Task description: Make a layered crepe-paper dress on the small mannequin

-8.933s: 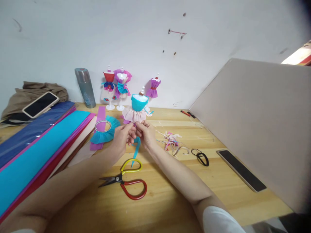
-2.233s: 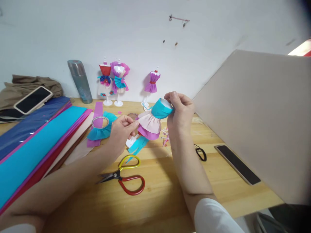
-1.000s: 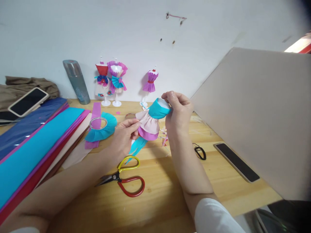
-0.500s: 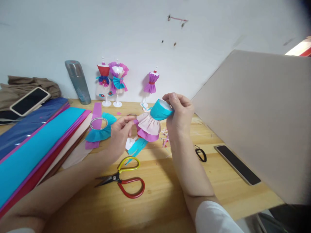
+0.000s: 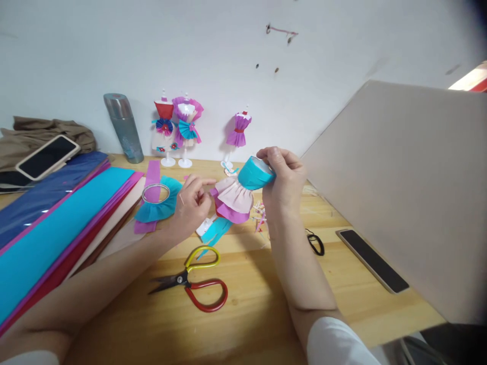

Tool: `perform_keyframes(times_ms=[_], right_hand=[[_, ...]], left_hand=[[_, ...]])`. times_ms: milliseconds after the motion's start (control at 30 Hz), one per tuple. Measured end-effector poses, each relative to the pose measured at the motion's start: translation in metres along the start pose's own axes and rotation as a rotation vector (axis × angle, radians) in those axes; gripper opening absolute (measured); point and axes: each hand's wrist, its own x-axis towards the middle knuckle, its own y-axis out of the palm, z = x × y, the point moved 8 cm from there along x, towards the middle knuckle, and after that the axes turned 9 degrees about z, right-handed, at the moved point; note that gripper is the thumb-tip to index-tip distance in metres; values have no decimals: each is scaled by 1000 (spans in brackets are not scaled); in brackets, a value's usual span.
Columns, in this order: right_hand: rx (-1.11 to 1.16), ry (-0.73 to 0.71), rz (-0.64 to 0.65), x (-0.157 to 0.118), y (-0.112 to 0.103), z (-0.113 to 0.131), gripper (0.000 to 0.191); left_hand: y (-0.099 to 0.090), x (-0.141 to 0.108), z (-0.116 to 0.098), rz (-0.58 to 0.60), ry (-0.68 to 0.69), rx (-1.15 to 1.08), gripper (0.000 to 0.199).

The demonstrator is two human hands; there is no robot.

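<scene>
In my right hand [image 5: 285,175] is a small dress form [image 5: 255,173], gripped at its top and tilted. It wears a turquoise crepe-paper bodice and a gathered skirt [image 5: 233,195], pale pink over purple, with a bit of red beneath. Left of the skirt is my left hand [image 5: 193,202], its index finger stretched out by the skirt's edge and the other fingers curled, holding nothing. Whether that fingertip touches the paper I cannot tell. Below lie turquoise paper strips [image 5: 216,231] and scissors [image 5: 180,279] with one yellow and one red handle, blades slightly apart.
Three dressed mini forms, one a purple dress [image 5: 240,130], stand along the wall. A flask [image 5: 124,129] and stacked crepe paper [image 5: 72,213] are at left, beside a gathered turquoise piece [image 5: 152,213]. A black hair tie [image 5: 315,244], a phone [image 5: 373,261] and a panel [image 5: 411,192] are at right.
My left hand has let go of the purple skirt edge and its index finger has straightened. The dress form, still in my right hand, has barely moved.
</scene>
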Motion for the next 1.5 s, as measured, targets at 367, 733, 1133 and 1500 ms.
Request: perform_keyframes(times_ms=[367,733,1133,1500], right_hand=[[-6,25,-11,-1,0,2,17],[-1,32,-17,-2,0,2,13],[-29,29,9,-3,2,2,15],[-77,8,59,-2,1,0,17]], left_hand=[[10,4,17,51,-142,-172,28],[4,8,10,50,54,-106,15],[9,5,15,88,84,-102,15],[8,0,12,33,-19,-62,27]])
